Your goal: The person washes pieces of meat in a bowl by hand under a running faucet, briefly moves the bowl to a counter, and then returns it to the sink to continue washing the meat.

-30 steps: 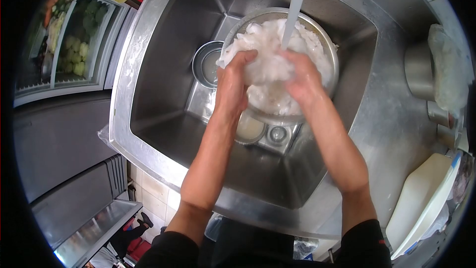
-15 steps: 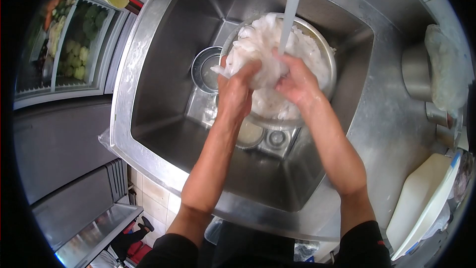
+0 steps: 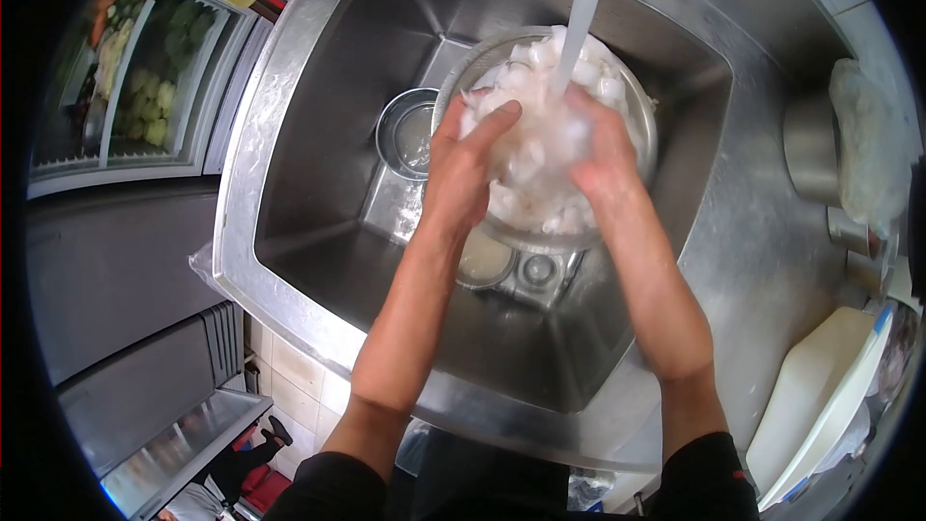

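A round metal bowl [image 3: 644,150] in the sink is heaped with wet white pieces [image 3: 526,159] that look like cut squid. My left hand [image 3: 461,159] curls round the pieces at the bowl's left side, thumb on top and the other fingers mostly hidden. On the right, my right hand [image 3: 606,140] cups more of them, its fingers partly blurred by motion and water. A stream of water [image 3: 583,19] falls from above between my hands onto the heap.
Inside the steel sink [image 3: 289,164] a round metal strainer [image 3: 403,133] sits left of the bowl, and a drain fitting [image 3: 537,270] lies below it. White trays [image 3: 810,396] and a metal pot [image 3: 808,150] stand at the right. A glass-fronted cabinet [image 3: 145,87] holds vegetables.
The lifted white clump has come down into the bowl and spread out. My hands have moved slightly apart, the right one a little to the right. The water keeps running.
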Demonstrator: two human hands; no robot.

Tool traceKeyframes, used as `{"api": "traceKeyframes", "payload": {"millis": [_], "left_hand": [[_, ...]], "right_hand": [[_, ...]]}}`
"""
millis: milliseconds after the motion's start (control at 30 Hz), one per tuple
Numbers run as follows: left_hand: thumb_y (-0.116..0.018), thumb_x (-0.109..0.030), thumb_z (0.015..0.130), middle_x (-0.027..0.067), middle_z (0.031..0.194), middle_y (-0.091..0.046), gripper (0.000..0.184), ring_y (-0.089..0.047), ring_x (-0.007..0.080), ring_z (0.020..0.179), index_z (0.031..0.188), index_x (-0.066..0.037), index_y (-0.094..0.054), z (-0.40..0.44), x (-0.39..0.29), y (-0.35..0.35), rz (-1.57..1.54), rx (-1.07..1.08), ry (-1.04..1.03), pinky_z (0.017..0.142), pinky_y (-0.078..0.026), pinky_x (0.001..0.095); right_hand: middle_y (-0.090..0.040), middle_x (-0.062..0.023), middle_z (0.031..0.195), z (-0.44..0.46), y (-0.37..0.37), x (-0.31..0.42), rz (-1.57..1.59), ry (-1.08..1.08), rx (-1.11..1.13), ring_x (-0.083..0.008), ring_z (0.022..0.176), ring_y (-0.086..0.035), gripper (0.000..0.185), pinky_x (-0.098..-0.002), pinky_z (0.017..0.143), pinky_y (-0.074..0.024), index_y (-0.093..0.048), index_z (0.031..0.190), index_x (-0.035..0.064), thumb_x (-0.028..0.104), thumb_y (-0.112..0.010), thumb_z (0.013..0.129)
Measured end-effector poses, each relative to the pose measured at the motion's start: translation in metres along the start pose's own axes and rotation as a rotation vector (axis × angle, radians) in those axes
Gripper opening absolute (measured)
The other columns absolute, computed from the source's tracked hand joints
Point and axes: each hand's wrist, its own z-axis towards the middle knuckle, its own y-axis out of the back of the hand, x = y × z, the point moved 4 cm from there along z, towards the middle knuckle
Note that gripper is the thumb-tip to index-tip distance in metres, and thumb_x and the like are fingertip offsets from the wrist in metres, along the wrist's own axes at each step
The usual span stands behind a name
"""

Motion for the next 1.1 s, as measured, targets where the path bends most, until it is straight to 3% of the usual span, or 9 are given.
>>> {"api": "traceKeyframes", "payload": {"millis": [133, 233, 567, 767, 833, 933, 1000, 1067, 1100], "left_hand": [[-0.079, -0.02, 0.08, 0.0128, 0.096, -0.066, 0.049, -0.066, 0.0203, 0.08, 0.118, -0.002, -0.053, 0.0, 0.003, 0.0, 0.157, -0.049, -0.041, 0.064, -0.054, 0.0304], [-0.075, -0.006, 0.081, 0.0111, 0.103, -0.066, 0.04, -0.066, 0.0175, 0.089, 0.115, -0.001, -0.055, 0.003, 0.009, 0.003, 0.331, -0.061, -0.033, 0.072, -0.055, 0.0301], [-0.076, -0.008, 0.074, 0.0233, 0.115, -0.062, 0.069, -0.063, 0.028, 0.103, 0.131, 0.011, -0.043, 0.007, 0.015, 0.013, 0.42, -0.016, 0.029, 0.089, -0.05, 0.0344], [-0.075, -0.01, 0.075, 0.0285, 0.125, -0.056, 0.077, -0.059, 0.0316, 0.114, 0.136, 0.016, -0.036, 0.008, 0.018, 0.018, 0.38, -0.093, 0.064, 0.094, -0.048, 0.0353], [-0.075, -0.011, 0.076, 0.0305, 0.129, -0.053, 0.079, -0.058, 0.0331, 0.116, 0.137, 0.018, -0.035, 0.008, 0.02, 0.02, 0.304, -0.108, 0.096, 0.097, -0.047, 0.0363], [-0.073, -0.014, 0.078, 0.0308, 0.133, -0.05, 0.078, -0.054, 0.0345, 0.12, 0.138, 0.016, -0.034, 0.006, 0.019, 0.015, 0.554, -0.135, 0.003, 0.101, -0.044, 0.0377], [-0.071, -0.013, 0.081, 0.0247, 0.126, -0.056, 0.072, -0.06, 0.0278, 0.111, 0.14, 0.009, -0.037, 0.008, 0.027, 0.016, 0.717, -0.136, -0.158, 0.09, -0.049, 0.0332], [-0.071, -0.013, 0.081, 0.0223, 0.126, -0.057, 0.075, -0.061, 0.0253, 0.11, 0.144, 0.005, -0.034, 0.009, 0.03, 0.015, 0.71, -0.092, -0.171, 0.088, -0.05, 0.0316], [-0.072, -0.015, 0.081, 0.023, 0.129, -0.054, 0.08, -0.059, 0.0262, 0.113, 0.146, 0.005, -0.031, 0.01, 0.029, 0.012, 0.622, -0.046, -0.105, 0.091, -0.048, 0.0321]], "right_hand": [[-0.066, -0.0096, 0.107, 0.001, 0.001, -0.001, -0.084, -0.024, -0.062, -0.0222, 0.096, -0.062, 0.034, -0.0356, 0.088, -0.0496, -0.064, 0.116, 0.0031, 0.015, -0.065, 0.084], [-0.066, -0.0095, 0.106, -0.002, 0.001, 0.001, -0.088, -0.031, -0.08, -0.0222, 0.093, -0.062, 0.032, -0.0362, 0.084, -0.0512, -0.064, 0.115, 0.0042, 0.014, -0.062, 0.085], [-0.063, -0.0145, 0.102, -0.01, -0.009, 0.004, -0.01, -0.054, -0.057, -0.0269, 0.091, -0.063, 0.032, -0.0387, 0.084, -0.0519, -0.063, 0.104, -0.0018, 0.016, -0.062, 0.078], [-0.062, -0.0168, 0.112, -0.003, -0.004, -0.002, -0.019, -0.033, -0.011, -0.0278, 0.101, -0.062, 0.043, -0.041, 0.09, -0.0517, -0.061, 0.118, -0.0031, 0.017, -0.063, 0.08], [-0.06, -0.0184, 0.117, -0.001, -0.002, -0.003, -0.082, -0.03, -0.005, -0.0295, 0.105, -0.061, 0.055, -0.0423, 0.091, -0.0515, -0.051, 0.129, -0.0048, 0.015, -0.064, 0.08], [-0.059, -0.0172, 0.121, 0.007, 0.008, -0.009, -0.165, -0.03, -0.068, -0.0273, 0.109, -0.06, 0.058, -0.0401, 0.091, -0.0512, -0.046, 0.136, -0.0034, 0.017, -0.062, 0.084], [-0.056, -0.0171, 0.127, 0.006, 0.01, -0.007, -0.247, 0.024, -0.13, -0.0269, 0.112, -0.057, 0.064, -0.0383, 0.091, -0.0502, -0.04, 0.141, -0.0028, 0.021, -0.062, 0.086], [-0.049, -0.0188, 0.135, -0.018, -0.01, 0.002, -0.357, 0.135, -0.188, -0.029, 0.119, -0.054, 0.079, -0.0377, 0.094, -0.0486, -0.027, 0.148, -0.0038, 0.024, -0.065, 0.085], [-0.05, -0.0203, 0.128, -0.021, -0.013, 0.003, -0.354, 0.174, -0.175, -0.0288, 0.114, -0.055, 0.075, -0.0375, 0.091, -0.0492, -0.03, 0.141, -0.0048, 0.025, -0.066, 0.083]]}}
